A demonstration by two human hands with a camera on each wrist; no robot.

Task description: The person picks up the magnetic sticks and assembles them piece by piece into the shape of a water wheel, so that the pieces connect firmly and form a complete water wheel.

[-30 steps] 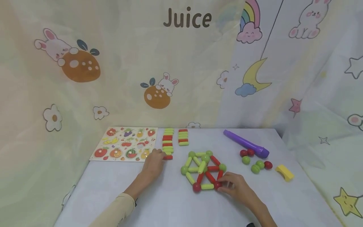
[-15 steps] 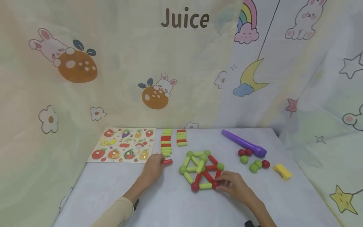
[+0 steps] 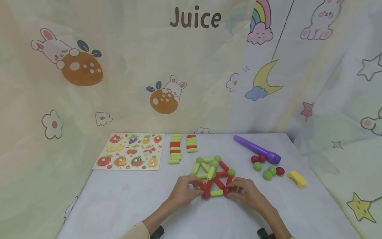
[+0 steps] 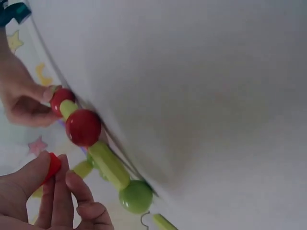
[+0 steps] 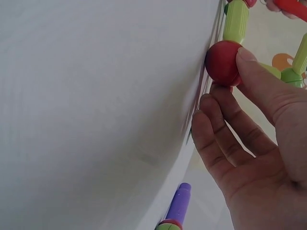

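A frame of red and light-green rods joined by balls lies on the white table, with one light-green rod [image 3: 211, 173] slanting up from its middle. My left hand [image 3: 185, 191] pinches a loose red rod [image 4: 53, 165] between thumb and fingers, close over the frame's front left red ball [image 4: 83, 127]. At the front right corner, my right hand [image 3: 250, 192] holds another red ball [image 5: 223, 63] between thumb and fingertips. A light-green rod [image 3: 217, 193] links these two balls. The left hand covers part of the frame's left side in the head view.
Behind the frame lie two columns of spare rods [image 3: 192, 144], beside a fruit picture board [image 3: 126, 152]. To the right are a purple tube [image 3: 253, 147], several loose red and green balls [image 3: 267, 175] and a yellow arched block [image 3: 297, 179]. A printed curtain stands behind the table.
My left hand has taken a red rod from the front of the left column and carried it right to the frame. My right hand stays on the red ball.
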